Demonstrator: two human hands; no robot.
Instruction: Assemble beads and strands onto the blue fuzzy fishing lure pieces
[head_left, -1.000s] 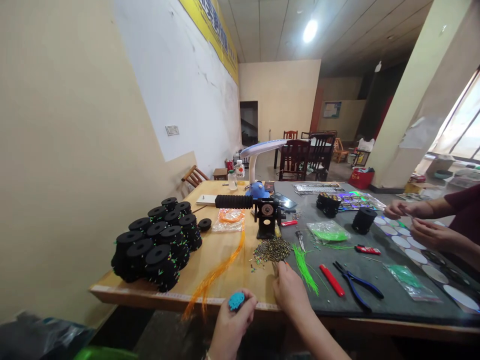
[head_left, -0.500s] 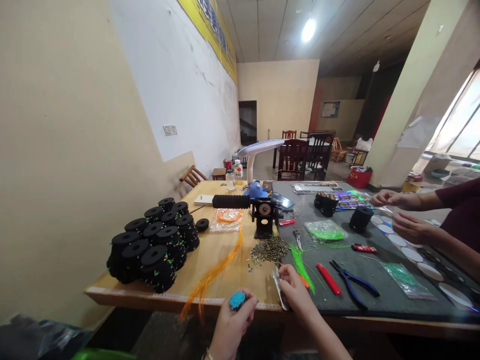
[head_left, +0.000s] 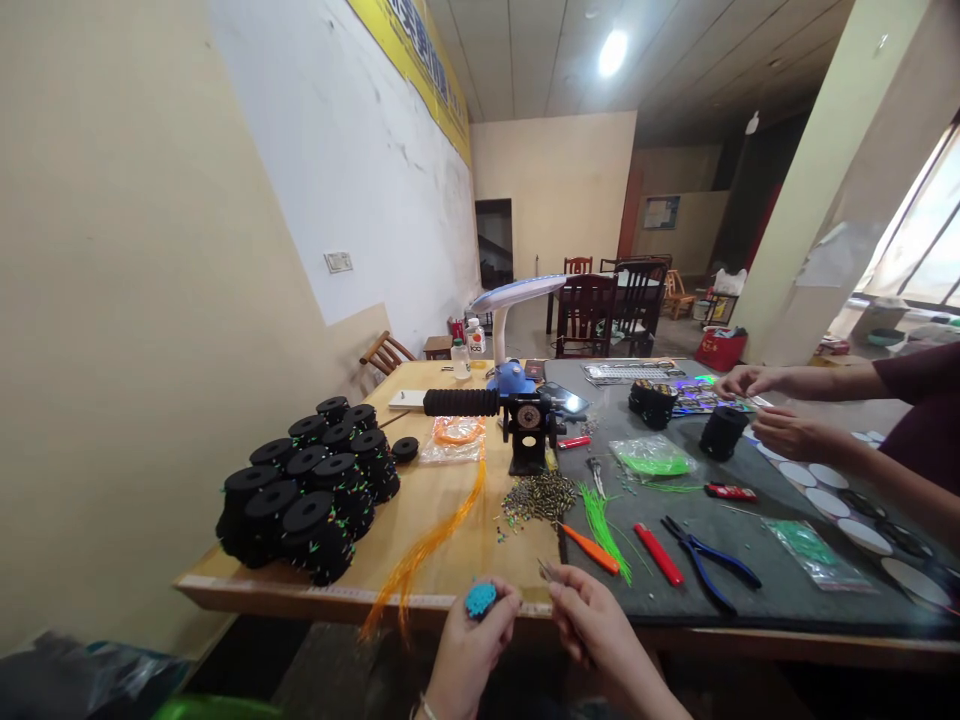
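Note:
My left hand [head_left: 474, 645] is closed at the table's front edge, thumb against forefinger. A round turquoise cluster of small bead-like pieces [head_left: 480, 600] sits at its curled forefinger; whatever is inside the fist is hidden. Close by on the right, my right hand [head_left: 592, 620] is pinched around a thin metal tool [head_left: 545, 568] that looks like tweezers, mostly covered by the fingers. Just beyond lie an orange-handled tool [head_left: 592, 550], a bundle of green strands [head_left: 604, 525] and a heap of small dark and brassy pieces [head_left: 541, 496].
Black foam spools [head_left: 307, 510] are stacked at the left, beside orange strands [head_left: 431, 545]. A black clamp device [head_left: 528, 430] stands before a lamp [head_left: 512, 375]. Red lighter [head_left: 658, 554] and blue-handled pliers [head_left: 709, 565] lie right. A co-worker's hands [head_left: 780, 425] work at the far right.
My right hand has come back and slightly down toward my left hand with the metal tool, uncovering the orange-handled tool. My left hand has barely shifted. The co-worker's hands moved left.

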